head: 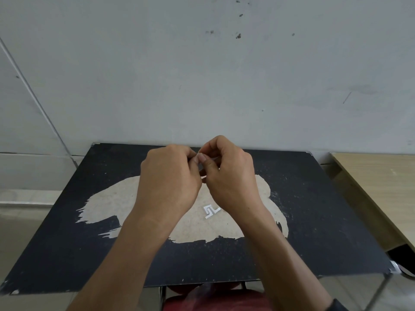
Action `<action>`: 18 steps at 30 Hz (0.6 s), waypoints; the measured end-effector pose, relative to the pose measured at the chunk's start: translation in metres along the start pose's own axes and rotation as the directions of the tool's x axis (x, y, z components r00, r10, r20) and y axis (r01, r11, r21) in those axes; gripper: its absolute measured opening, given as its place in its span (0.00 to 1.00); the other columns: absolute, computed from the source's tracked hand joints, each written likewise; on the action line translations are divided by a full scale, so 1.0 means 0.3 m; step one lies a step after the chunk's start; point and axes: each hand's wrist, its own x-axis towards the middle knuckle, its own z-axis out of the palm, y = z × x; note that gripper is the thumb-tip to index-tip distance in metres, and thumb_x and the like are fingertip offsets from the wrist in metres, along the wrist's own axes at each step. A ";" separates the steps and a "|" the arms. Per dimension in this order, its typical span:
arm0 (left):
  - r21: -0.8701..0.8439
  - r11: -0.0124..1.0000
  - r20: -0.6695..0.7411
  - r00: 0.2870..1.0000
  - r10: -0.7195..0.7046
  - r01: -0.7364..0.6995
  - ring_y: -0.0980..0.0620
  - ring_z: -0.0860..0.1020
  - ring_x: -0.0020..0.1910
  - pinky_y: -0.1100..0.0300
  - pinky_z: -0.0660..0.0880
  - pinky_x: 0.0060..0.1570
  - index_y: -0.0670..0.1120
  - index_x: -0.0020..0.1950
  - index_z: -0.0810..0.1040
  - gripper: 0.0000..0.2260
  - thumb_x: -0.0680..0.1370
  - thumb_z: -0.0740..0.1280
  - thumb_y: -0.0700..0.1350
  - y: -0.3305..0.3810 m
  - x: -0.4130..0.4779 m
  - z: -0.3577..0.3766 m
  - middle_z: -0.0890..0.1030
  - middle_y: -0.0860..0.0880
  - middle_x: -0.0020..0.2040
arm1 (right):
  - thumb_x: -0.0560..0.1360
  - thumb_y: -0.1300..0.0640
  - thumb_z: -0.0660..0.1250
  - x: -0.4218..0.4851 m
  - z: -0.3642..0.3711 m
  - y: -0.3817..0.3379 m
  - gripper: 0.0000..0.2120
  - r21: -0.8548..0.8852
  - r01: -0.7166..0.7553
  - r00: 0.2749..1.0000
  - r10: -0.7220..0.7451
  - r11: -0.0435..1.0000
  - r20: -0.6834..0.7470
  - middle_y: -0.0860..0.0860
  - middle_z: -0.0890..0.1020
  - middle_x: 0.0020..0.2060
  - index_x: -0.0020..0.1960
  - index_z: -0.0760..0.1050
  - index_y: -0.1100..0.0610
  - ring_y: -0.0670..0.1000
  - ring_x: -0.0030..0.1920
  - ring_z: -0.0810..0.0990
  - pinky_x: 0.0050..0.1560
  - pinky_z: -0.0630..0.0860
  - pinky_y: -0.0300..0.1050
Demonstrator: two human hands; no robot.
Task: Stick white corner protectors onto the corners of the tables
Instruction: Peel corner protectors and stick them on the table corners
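A black table [314,221] with a large worn pale patch stands against a grey wall. Above its middle, my left hand [167,176] and my right hand [229,173] are held together, fingertips meeting around something small that the fingers almost wholly hide; only a pale sliver shows between them. On the pale patch just below my right wrist lies a small white piece of sheet [211,211] with L-shaped cut-outs. A pale protector [395,267] shows at the table's near right corner. The far corners show small light marks.
A light wooden table [377,187] stands close to the right of the black one. The grey wall [202,75] rises directly behind the tables. Tiled floor shows at the left, and a red garment at the bottom edge.
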 end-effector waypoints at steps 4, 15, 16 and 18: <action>0.010 1.000 0.019 1.000 0.006 -0.006 0.54 0.83 0.37 0.66 0.73 0.37 0.50 0.50 0.86 0.09 0.81 0.66 0.49 -0.001 -0.002 0.002 0.85 0.52 0.37 | 0.78 0.63 0.66 -0.001 0.002 0.004 0.05 -0.029 0.002 1.000 -0.002 1.000 0.001 0.47 0.83 0.36 0.45 0.76 0.55 0.49 0.38 0.83 0.41 0.81 0.53; 0.002 1.000 0.011 1.000 -0.012 0.012 0.54 0.82 0.36 0.60 0.78 0.41 0.49 0.49 0.86 0.09 0.81 0.67 0.48 -0.003 -0.004 -0.002 0.85 0.52 0.38 | 0.80 0.62 0.66 -0.014 -0.001 -0.004 0.05 0.080 -0.058 0.998 0.056 0.995 0.027 0.47 0.83 0.38 0.46 0.75 0.55 0.47 0.36 0.83 0.41 0.82 0.54; -0.006 1.000 0.013 1.000 -0.009 0.009 0.54 0.83 0.36 0.60 0.79 0.41 0.49 0.49 0.86 0.08 0.81 0.67 0.48 -0.003 -0.005 -0.002 0.85 0.52 0.38 | 0.80 0.62 0.66 -0.014 0.000 -0.004 0.05 0.079 -0.052 0.998 0.050 0.995 0.023 0.47 0.83 0.38 0.46 0.76 0.55 0.47 0.37 0.83 0.41 0.82 0.54; -0.016 1.000 0.021 1.000 -0.001 0.001 0.55 0.83 0.36 0.61 0.79 0.42 0.49 0.50 0.86 0.08 0.81 0.66 0.48 -0.003 -0.007 -0.004 0.85 0.51 0.39 | 0.79 0.62 0.67 -0.012 0.002 -0.001 0.05 0.061 -0.036 0.999 0.035 0.997 0.018 0.47 0.83 0.37 0.46 0.76 0.55 0.49 0.38 0.84 0.41 0.82 0.54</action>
